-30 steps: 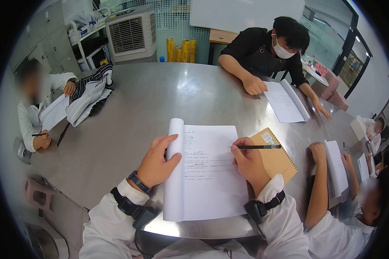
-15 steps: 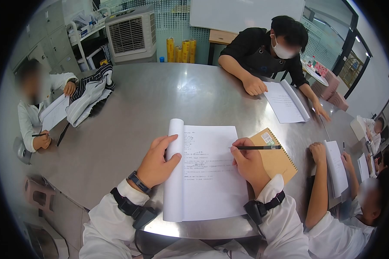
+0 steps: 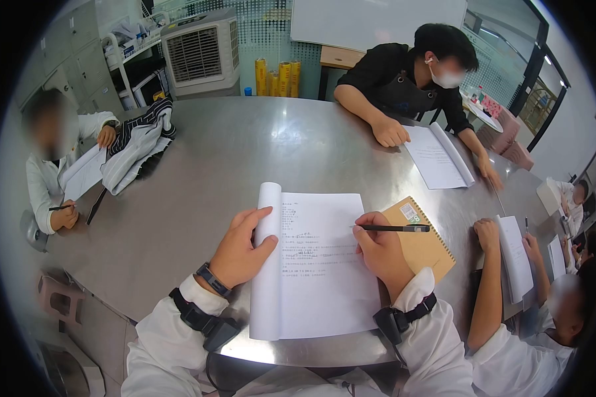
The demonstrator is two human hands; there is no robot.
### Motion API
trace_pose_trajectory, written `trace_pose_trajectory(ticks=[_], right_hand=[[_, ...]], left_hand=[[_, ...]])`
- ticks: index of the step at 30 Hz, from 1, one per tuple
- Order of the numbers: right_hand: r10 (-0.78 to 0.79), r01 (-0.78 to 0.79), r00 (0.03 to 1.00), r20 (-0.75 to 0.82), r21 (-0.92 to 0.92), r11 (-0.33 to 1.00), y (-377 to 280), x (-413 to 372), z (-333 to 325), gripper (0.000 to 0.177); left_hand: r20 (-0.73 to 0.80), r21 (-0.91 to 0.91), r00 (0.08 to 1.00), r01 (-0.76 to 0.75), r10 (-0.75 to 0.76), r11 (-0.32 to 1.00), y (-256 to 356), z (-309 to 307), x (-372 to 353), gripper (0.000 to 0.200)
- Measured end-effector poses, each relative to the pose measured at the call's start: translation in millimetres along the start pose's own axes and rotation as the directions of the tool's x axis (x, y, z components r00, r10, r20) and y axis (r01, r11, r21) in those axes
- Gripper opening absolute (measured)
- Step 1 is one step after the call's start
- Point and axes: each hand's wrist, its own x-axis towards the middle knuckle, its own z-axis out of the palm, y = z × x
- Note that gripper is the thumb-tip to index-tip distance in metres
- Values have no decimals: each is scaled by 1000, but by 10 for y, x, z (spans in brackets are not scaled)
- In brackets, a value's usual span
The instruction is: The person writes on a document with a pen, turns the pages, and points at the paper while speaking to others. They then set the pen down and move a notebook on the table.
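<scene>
My left hand (image 3: 240,255) holds the rolled-back pages (image 3: 267,291) of a printed paper packet (image 3: 328,301), its thumb and fingers pressed on the roll. The sheet beside the roll lies flat, with printed lines and some handwritten marks. My right hand (image 3: 382,257) rests on the sheet's right side, closed around a black pen (image 3: 398,229). The pen lies nearly level, its tip towards the text. A tan spiral notebook (image 3: 437,255) sits under and beyond my right hand, partly hidden by it.
The shiny metal table (image 3: 205,159) curves around me. Across it, a person in black leans over a packet (image 3: 437,159). At the left, another person has papers beside a striped cloth (image 3: 139,142). Close on my right, a person in white holds a packet (image 3: 513,258).
The person across the table has turned their head further to the right and shifted the hand at the table's edge slightly. My hands, the pen and the packet look almost unmoved.
</scene>
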Motion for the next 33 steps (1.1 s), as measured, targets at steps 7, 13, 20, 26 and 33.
trace_pose_trajectory(ticks=[7, 13, 20, 26, 33], right_hand=[[19, -19, 1000, 6, 14, 1000, -10, -5, -2, 15], [-28, 28, 999, 16, -1, 1000, -9, -9, -4, 13], [1, -1, 1000, 2, -21, 1000, -38, -20, 7, 13], [-11, 11, 1000, 1, -19, 1000, -8, -17, 4, 13], [2, -2, 1000, 2, -14, 1000, -17, -18, 7, 13]], left_hand=[[-2, -3, 1000, -2, 2, 1000, 5, 1, -1, 56], [-7, 3, 1000, -5, 5, 1000, -3, 10, -2, 56], [-4, 11, 1000, 3, -2, 1000, 0, 8, -1, 56], [-1, -4, 1000, 0, 0, 1000, -9, 11, -2, 56], [4, 6, 1000, 4, -4, 1000, 0, 4, -3, 56]])
